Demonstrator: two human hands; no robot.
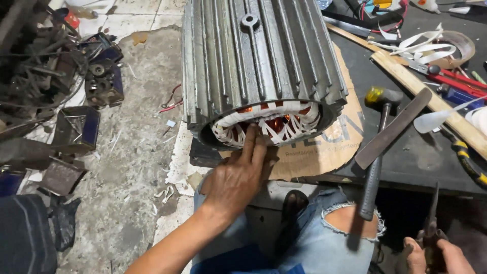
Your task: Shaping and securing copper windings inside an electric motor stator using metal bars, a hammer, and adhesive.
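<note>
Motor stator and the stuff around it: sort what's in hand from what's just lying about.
In hand:
- finned motor stator, left hand fingers on its taped copper windings
- scissors-like tool held in right hand

Lying about:
- hammer
- flat metal bar
- wooden strip
- red-handled pliers
- scrap metal pile
- cardboard sheet

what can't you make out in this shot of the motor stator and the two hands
Head view only:
- Inside of the stator: the left hand covers part of the copper windings.
- Right hand: cut off by the bottom edge; its dark tool is too dim to identify.
- Scrap pile: cluttered, parts indistinct.
</note>
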